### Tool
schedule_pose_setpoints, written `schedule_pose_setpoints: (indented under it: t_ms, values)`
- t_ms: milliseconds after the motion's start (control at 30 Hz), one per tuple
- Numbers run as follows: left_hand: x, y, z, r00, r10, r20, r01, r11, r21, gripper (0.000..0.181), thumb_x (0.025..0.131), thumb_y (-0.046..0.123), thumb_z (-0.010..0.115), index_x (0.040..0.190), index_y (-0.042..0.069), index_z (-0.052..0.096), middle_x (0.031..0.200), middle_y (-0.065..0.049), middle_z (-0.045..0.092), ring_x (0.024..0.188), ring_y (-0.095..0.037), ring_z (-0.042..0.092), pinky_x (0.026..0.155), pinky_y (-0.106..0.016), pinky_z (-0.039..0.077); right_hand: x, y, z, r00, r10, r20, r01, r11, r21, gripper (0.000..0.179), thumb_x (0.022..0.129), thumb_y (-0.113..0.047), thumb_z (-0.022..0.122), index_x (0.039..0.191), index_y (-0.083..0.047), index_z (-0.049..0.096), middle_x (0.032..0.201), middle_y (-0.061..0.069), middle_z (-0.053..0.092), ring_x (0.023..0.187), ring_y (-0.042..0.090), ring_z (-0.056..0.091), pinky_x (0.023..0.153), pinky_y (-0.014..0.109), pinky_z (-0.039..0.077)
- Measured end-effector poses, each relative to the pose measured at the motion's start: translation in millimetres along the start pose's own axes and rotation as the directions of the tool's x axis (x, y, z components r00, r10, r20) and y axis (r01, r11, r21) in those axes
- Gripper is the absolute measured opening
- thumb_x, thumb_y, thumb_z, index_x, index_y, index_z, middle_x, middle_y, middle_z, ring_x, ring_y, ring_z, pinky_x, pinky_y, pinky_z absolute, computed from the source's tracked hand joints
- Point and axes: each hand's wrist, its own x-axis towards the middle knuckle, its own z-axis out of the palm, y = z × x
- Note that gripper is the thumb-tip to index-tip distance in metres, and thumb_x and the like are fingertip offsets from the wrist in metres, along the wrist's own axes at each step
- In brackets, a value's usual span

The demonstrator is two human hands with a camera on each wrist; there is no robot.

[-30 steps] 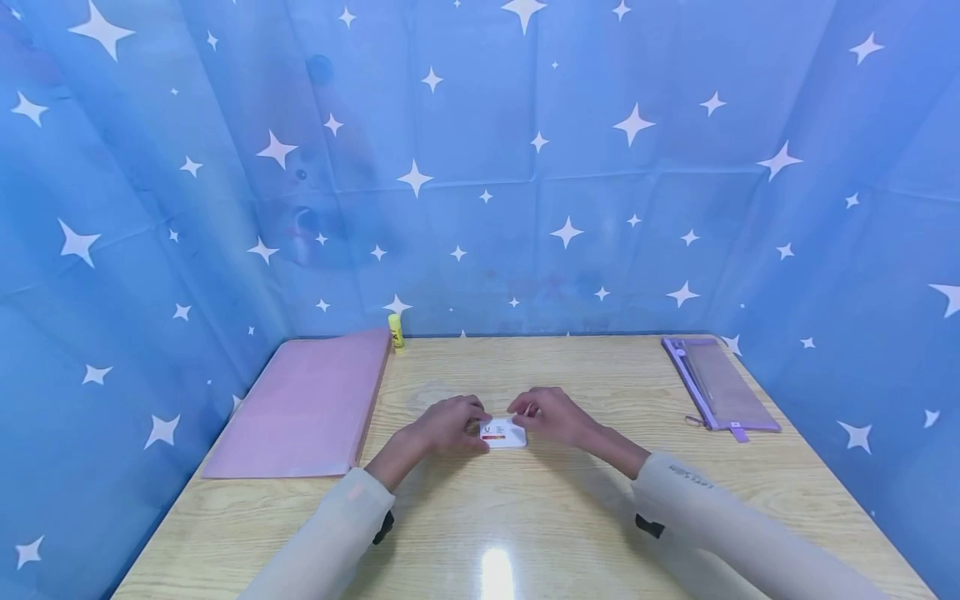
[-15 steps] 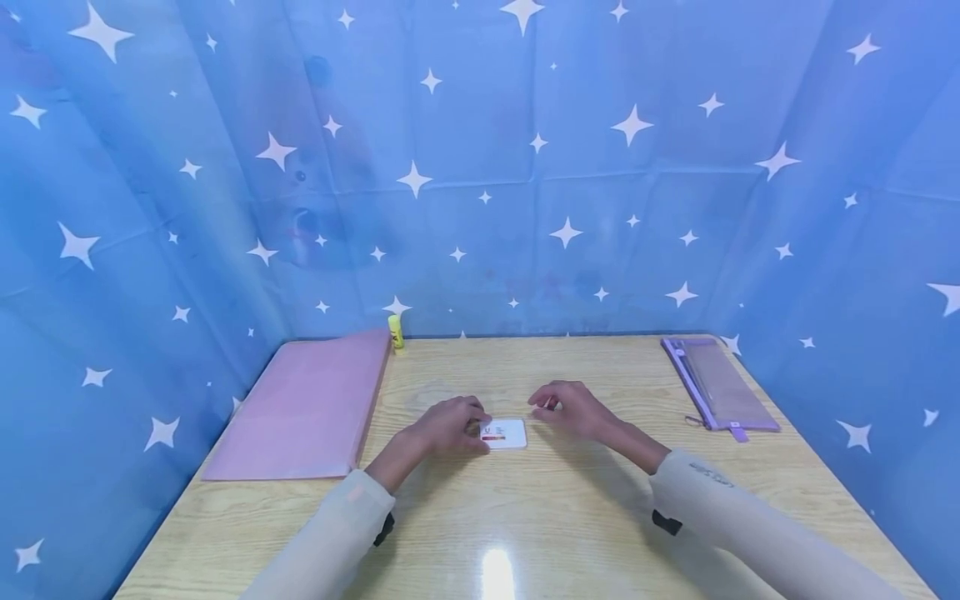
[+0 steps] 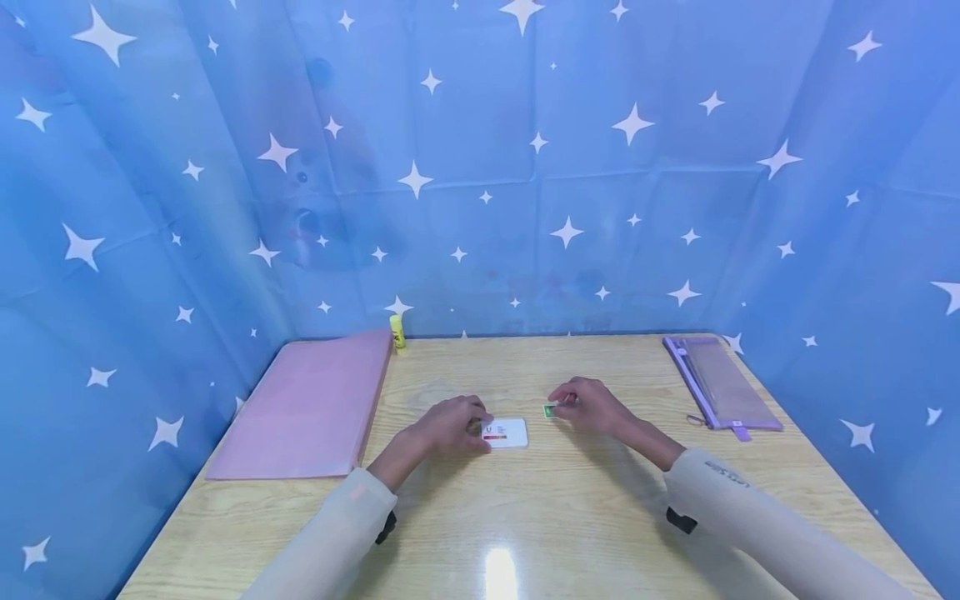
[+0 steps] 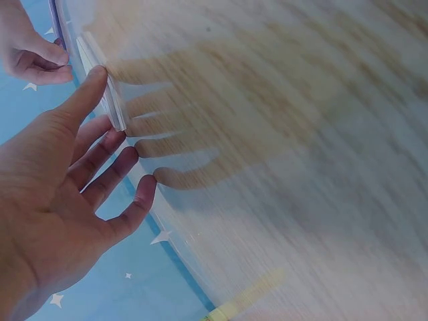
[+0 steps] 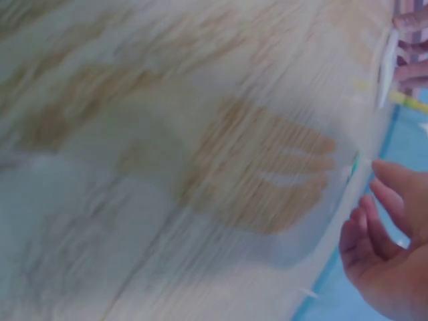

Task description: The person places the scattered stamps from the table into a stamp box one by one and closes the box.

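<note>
In the head view a flat white case point(image 3: 512, 433) with dark print and a red-orange strip lies at mid-table. My left hand point(image 3: 452, 425) grips its left end between thumb and fingers. The left wrist view shows the case point(image 4: 101, 80) edge-on, thin and layered, at the thumb tip of my left hand point(image 4: 80, 167). To the right of the case, my right hand point(image 3: 592, 407) pinches a small green card point(image 3: 551, 411) with a pale edge. The card point(image 5: 354, 166) is thin and blurred in the right wrist view, close to the thumb of that hand point(image 5: 394, 227).
A pink folder point(image 3: 307, 408) lies on the left of the wooden table point(image 3: 450, 533). At the back stands a yellow glue stick point(image 3: 397, 332). A purple mesh zip pouch point(image 3: 723, 383) lies at the right. A blue star-patterned curtain point(image 3: 480, 167) surrounds the table's far sides.
My right hand has moved from the case's right end away to the right, and the green card now shows at its fingertips. The left hand and the case have stayed in place.
</note>
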Motion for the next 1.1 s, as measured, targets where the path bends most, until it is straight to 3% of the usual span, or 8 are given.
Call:
schedule_pose_setpoints:
  t_ms: [300, 800, 1100]
  values:
    - [-1.3, -0.5, 2.5, 1.0, 0.002, -0.003, -0.002, 1.0, 0.003, 0.053, 0.089, 0.036, 0.084, 0.135, 0.013, 0.07, 0.132, -0.004, 0.065, 0.119, -0.021, 0.063, 0.103, -0.037, 0.051, 0.7, 10, 9, 1.0, -0.001, 0.02, 0.002, 0.999, -0.036, 0.019, 0.092, -0.006, 0.078, 0.109, 0.002, 0.077, 0.094, 0.011, 0.067, 0.081, 0.021, 0.06, 0.067, 0.028, 0.049]
    - [-1.8, -0.5, 1.2, 1.0, 0.009, -0.008, -0.009, 1.0, 0.007, 0.053, 0.09, 0.036, 0.083, 0.136, 0.013, 0.069, 0.133, -0.004, 0.065, 0.121, -0.021, 0.062, 0.104, -0.037, 0.05, 2.5, 5, 11, 1.0, 0.014, 0.025, -0.013, 0.999, -0.043, 0.016, 0.092, -0.005, 0.078, 0.106, 0.001, 0.077, 0.095, 0.01, 0.068, 0.086, 0.024, 0.063, 0.07, 0.029, 0.052]
    - [-1.8, -0.5, 1.2, 1.0, 0.005, -0.012, -0.005, 1.0, 0.004, 0.053, 0.09, 0.036, 0.084, 0.135, 0.013, 0.07, 0.133, -0.004, 0.065, 0.12, -0.021, 0.062, 0.104, -0.038, 0.05, 1.6, 2, 10, 0.998, -0.062, 0.015, 0.062, 0.996, -0.065, 0.011, 0.092, -0.003, 0.077, 0.102, 0.001, 0.075, 0.093, 0.011, 0.069, 0.083, 0.025, 0.063, 0.069, 0.03, 0.052]
